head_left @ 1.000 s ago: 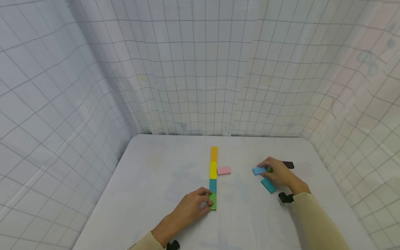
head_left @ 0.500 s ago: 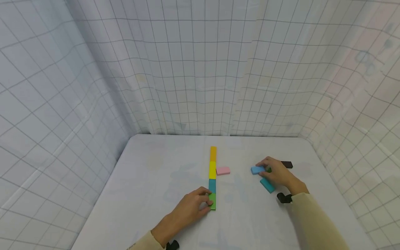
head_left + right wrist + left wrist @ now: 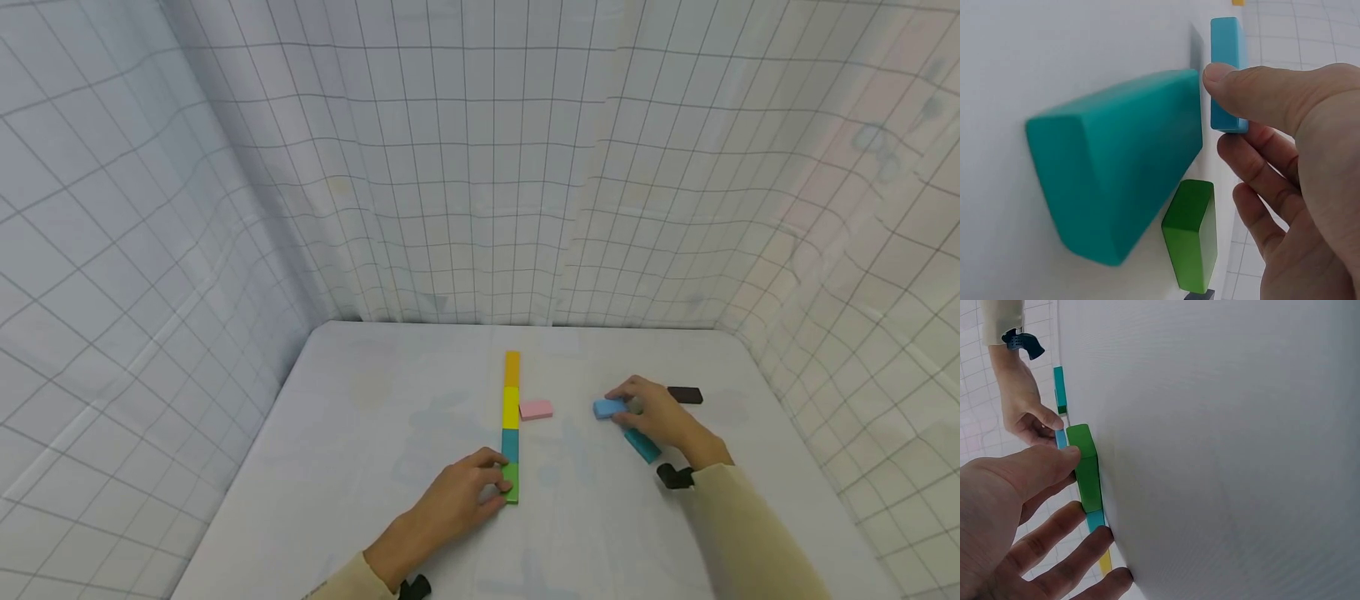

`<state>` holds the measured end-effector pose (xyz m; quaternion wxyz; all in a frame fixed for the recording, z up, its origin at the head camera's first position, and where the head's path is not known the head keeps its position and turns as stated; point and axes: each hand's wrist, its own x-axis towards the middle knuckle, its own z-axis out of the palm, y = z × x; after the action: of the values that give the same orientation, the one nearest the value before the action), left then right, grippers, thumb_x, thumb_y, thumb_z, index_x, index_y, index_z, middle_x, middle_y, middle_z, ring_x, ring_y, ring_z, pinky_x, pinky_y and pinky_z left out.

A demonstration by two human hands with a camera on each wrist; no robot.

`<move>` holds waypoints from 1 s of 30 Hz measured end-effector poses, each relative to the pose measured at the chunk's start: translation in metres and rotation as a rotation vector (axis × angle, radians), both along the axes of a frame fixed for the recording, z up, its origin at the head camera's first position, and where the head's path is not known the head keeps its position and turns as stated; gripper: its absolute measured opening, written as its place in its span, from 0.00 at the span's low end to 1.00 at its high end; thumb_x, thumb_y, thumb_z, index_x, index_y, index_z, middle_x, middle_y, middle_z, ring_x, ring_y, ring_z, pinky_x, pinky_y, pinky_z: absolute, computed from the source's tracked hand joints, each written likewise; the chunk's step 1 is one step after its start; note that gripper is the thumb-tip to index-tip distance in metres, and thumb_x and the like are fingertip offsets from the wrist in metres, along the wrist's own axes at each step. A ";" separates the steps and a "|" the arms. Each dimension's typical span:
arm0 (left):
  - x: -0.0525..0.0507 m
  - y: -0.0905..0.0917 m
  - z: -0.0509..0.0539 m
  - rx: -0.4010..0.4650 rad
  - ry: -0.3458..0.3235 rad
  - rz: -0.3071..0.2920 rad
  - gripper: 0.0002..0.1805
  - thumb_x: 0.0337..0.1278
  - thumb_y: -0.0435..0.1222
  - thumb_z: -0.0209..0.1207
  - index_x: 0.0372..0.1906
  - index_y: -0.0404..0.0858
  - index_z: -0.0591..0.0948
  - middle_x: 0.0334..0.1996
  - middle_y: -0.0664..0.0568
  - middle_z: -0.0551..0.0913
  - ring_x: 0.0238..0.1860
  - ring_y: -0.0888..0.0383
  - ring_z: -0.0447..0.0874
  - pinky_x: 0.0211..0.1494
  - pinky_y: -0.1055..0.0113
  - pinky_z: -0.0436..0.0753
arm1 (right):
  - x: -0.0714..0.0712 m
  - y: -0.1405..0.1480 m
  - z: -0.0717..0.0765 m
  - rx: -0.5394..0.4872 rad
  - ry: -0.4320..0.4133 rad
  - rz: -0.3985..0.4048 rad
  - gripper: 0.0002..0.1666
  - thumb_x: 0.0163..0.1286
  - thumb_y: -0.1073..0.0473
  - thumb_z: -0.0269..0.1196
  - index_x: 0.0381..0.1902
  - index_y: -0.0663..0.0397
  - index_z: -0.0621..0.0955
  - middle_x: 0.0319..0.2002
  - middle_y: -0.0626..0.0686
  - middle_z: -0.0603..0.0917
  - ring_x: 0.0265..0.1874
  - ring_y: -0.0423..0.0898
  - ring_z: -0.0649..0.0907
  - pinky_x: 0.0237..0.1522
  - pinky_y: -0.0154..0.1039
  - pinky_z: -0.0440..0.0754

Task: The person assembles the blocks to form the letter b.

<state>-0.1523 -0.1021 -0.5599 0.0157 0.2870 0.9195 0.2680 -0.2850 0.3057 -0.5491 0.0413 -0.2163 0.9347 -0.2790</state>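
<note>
A straight row runs down the table's middle: an orange block (image 3: 512,368), a yellow block (image 3: 511,407), a teal block (image 3: 510,446) and, nearest, a green block (image 3: 513,475). My left hand (image 3: 459,493) rests against that green block; in the left wrist view its thumb touches the near part and the other fingers spread along the row. At the right, my right hand (image 3: 660,415) pinches a light blue block (image 3: 1225,44) between thumb and fingers. Beneath this hand lie a loose teal block (image 3: 1122,156) and a second green block (image 3: 1191,234), which the hand hides in the head view.
A pink block (image 3: 536,410) lies just right of the yellow one. Beyond my right hand is a black block (image 3: 686,395). Gridded white curtains (image 3: 480,208) surround the back and sides of the white table (image 3: 360,400).
My right hand has shifted a little to the left, carrying the light blue block away from the black one. My left hand stays in place on the green block.
</note>
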 end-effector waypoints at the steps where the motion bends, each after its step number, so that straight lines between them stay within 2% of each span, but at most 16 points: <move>1: 0.000 0.000 0.000 -0.001 -0.003 0.001 0.06 0.73 0.36 0.80 0.50 0.45 0.98 0.67 0.51 0.90 0.63 0.54 0.95 0.66 0.56 0.95 | 0.000 -0.001 0.000 -0.004 0.000 0.005 0.21 0.81 0.60 0.77 0.67 0.53 0.91 0.61 0.55 0.90 0.65 0.60 0.89 0.70 0.68 0.87; 11: 0.001 0.001 0.002 -0.007 0.008 0.000 0.06 0.72 0.36 0.81 0.49 0.45 0.98 0.67 0.51 0.90 0.63 0.53 0.95 0.65 0.56 0.96 | 0.000 -0.007 -0.007 -0.016 0.029 0.021 0.21 0.79 0.61 0.78 0.66 0.53 0.91 0.59 0.53 0.91 0.62 0.57 0.90 0.72 0.67 0.88; 21: 0.002 0.001 0.005 0.010 0.023 -0.015 0.06 0.71 0.35 0.81 0.48 0.45 0.98 0.66 0.51 0.90 0.62 0.52 0.95 0.63 0.56 0.96 | 0.003 -0.019 -0.007 -0.012 0.053 0.033 0.20 0.78 0.60 0.79 0.64 0.54 0.92 0.58 0.53 0.91 0.58 0.54 0.91 0.66 0.60 0.91; 25: 0.001 0.000 0.003 0.016 0.018 -0.015 0.06 0.71 0.34 0.81 0.48 0.45 0.98 0.66 0.50 0.90 0.61 0.51 0.95 0.63 0.55 0.96 | 0.006 -0.024 -0.004 -0.013 0.066 0.044 0.19 0.78 0.60 0.80 0.62 0.55 0.92 0.57 0.53 0.92 0.56 0.54 0.91 0.63 0.59 0.92; 28: 0.000 -0.001 0.002 0.024 0.037 -0.026 0.06 0.71 0.34 0.81 0.48 0.44 0.98 0.65 0.49 0.90 0.60 0.50 0.96 0.61 0.54 0.96 | 0.007 -0.028 -0.004 -0.007 0.070 0.044 0.18 0.78 0.60 0.80 0.62 0.56 0.92 0.56 0.53 0.92 0.55 0.52 0.91 0.63 0.57 0.92; 29: -0.002 -0.003 -0.003 0.033 0.067 -0.043 0.05 0.72 0.35 0.80 0.48 0.44 0.98 0.65 0.49 0.90 0.60 0.52 0.95 0.60 0.56 0.96 | 0.007 -0.029 -0.004 -0.007 0.071 0.044 0.18 0.78 0.60 0.80 0.62 0.56 0.92 0.56 0.53 0.92 0.55 0.52 0.91 0.62 0.57 0.92; 30: -0.003 -0.003 -0.003 0.035 0.072 -0.047 0.05 0.72 0.35 0.80 0.48 0.44 0.98 0.65 0.49 0.90 0.59 0.52 0.96 0.60 0.56 0.96 | 0.007 -0.030 -0.005 -0.004 0.073 0.044 0.18 0.78 0.60 0.80 0.62 0.56 0.92 0.56 0.54 0.92 0.54 0.51 0.91 0.62 0.56 0.92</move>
<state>-0.1549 -0.1049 -0.5629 -0.0163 0.3181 0.9077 0.2733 -0.2781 0.2754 -0.5538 0.0128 -0.2467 0.9301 -0.2720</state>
